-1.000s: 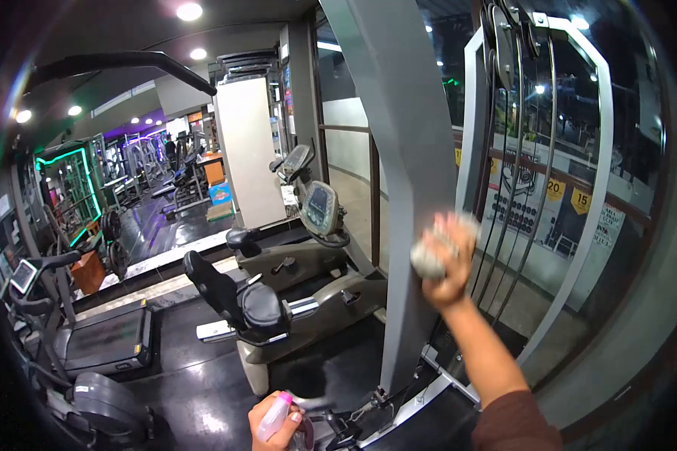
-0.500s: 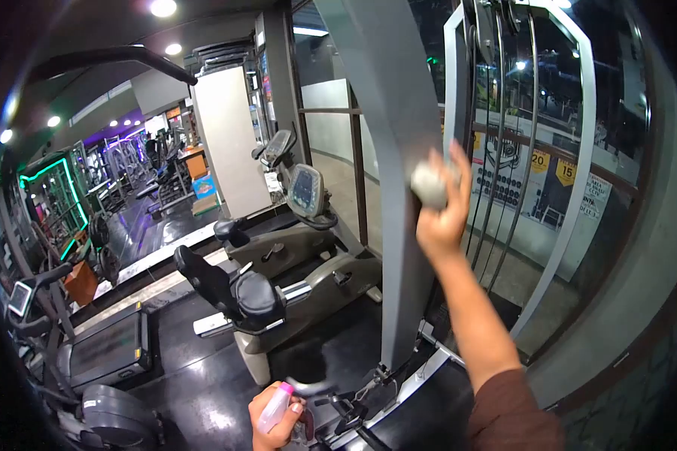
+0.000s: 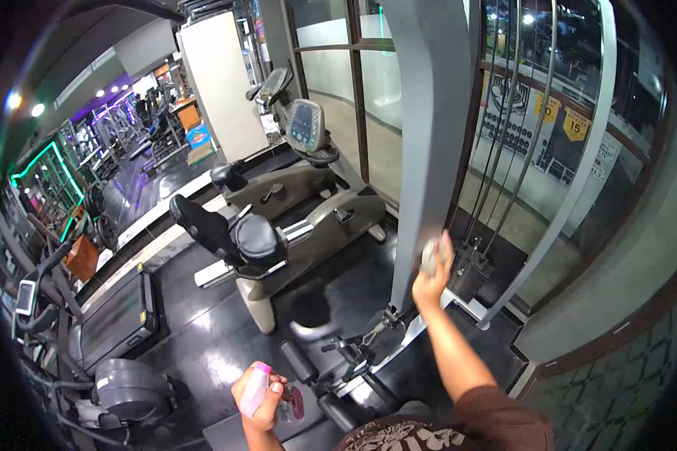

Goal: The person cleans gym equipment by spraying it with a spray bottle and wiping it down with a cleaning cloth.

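Beside the grey column [image 3: 425,150], your right hand [image 3: 430,290] grips a pale cloth [image 3: 429,257], likely bunched for a firm hold, while left of the column, nearer you, your left hand [image 3: 268,413] wraps a pink-topped bottle [image 3: 254,391], seemingly to steady it.

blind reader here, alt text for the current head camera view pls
In a gym, the right hand holds a pale wad by a grey post while the left hand grips a pink-topped bottle; an exercise bike stands beyond.
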Motion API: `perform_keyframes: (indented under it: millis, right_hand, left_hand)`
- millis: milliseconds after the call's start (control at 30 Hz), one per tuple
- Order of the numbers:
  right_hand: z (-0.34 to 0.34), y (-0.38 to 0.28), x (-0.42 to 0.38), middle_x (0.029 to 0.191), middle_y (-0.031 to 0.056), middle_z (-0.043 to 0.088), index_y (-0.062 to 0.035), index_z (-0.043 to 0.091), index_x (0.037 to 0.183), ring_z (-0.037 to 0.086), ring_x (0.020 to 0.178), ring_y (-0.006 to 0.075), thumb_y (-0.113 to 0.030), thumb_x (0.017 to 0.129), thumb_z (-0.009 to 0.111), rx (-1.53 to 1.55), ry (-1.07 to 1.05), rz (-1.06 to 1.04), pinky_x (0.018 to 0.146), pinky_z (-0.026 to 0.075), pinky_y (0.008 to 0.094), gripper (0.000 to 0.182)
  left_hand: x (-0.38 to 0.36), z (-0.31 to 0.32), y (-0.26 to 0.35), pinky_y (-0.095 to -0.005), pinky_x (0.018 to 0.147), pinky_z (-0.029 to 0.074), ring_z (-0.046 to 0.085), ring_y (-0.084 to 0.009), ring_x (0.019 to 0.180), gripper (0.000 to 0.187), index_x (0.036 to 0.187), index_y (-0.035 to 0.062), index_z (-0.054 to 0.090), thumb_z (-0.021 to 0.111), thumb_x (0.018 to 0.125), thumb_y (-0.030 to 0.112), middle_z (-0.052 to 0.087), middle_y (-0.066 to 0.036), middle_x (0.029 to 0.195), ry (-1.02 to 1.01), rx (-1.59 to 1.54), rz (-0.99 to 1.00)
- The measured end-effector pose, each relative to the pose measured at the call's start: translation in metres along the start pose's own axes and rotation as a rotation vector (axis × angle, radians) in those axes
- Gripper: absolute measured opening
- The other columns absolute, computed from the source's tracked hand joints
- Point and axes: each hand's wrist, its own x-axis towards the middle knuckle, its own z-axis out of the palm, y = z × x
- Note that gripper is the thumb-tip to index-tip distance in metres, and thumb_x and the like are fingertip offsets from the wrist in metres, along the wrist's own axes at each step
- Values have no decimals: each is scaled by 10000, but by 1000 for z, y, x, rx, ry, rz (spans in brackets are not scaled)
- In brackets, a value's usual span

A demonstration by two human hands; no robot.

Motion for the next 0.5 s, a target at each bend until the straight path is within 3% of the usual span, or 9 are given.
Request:
perform_keyframes:
  millis: [33,100,133,200,267,300,433,500]
  right_hand:
    - [-1,5,-49,1484,216,430,-140,586,1360,400,1379,411,148,760,513,82,14,157,1147,317,466,669]
    - [-14,23,-126,1490,211,427,-105,542,1401,375,1410,353,98,849,569,77,-109,419,1156,310,415,590]
    - [-11,29,-147,1443,193,480,-82,508,1418,426,1371,351,51,915,529,86,-75,617,1154,310,398,521]
    - [-11,71,-192,1357,168,549,-65,492,1407,533,1264,345,-70,977,507,157,-93,1207,1091,403,427,430]
    - [0,116,-229,1281,145,592,-60,504,1369,611,1141,332,-203,999,513,483,375,1937,972,501,482,396]
    - [1,124,-240,1254,139,608,-68,527,1323,637,1084,325,-294,1004,505,607,425,1960,865,547,521,392]
    - [13,63,-140,1218,125,625,-82,543,1286,633,1092,325,-306,1001,497,509,334,1909,894,525,528,365]
    - [14,57,-109,1200,117,635,-84,553,1267,613,1129,323,-311,994,501,666,300,1800,943,495,524,359]
  left_hand:
    - [0,0,-2,-316,684,534,618,-185,665,202,827,-40,598,699,802,133,598,-110,760,-7,6,12]
    - [-1,2,-5,-326,677,538,614,-189,661,209,823,-43,599,699,808,139,598,-115,752,-26,11,20]
    - [-2,3,-6,-325,675,537,614,-191,661,203,821,-43,600,697,807,135,599,-116,752,-41,17,19]
    - [-1,7,-7,-324,670,536,616,-194,660,192,818,-41,601,694,807,126,601,-118,753,-74,24,23]
    - [-7,11,-2,-319,665,533,620,-198,663,195,810,-42,602,693,807,131,609,-124,758,-81,42,19]
    - [-11,10,-3,-319,664,532,621,-198,664,200,810,-43,602,693,806,135,611,-125,758,-69,31,6]
    - [-25,-11,-6,-314,653,523,621,-196,664,214,817,-48,599,690,811,146,612,-125,747,5,7,-12]
    - [-36,-33,-19,-313,648,520,619,-196,653,222,822,-51,596,691,814,149,609,-126,741,30,27,-29]
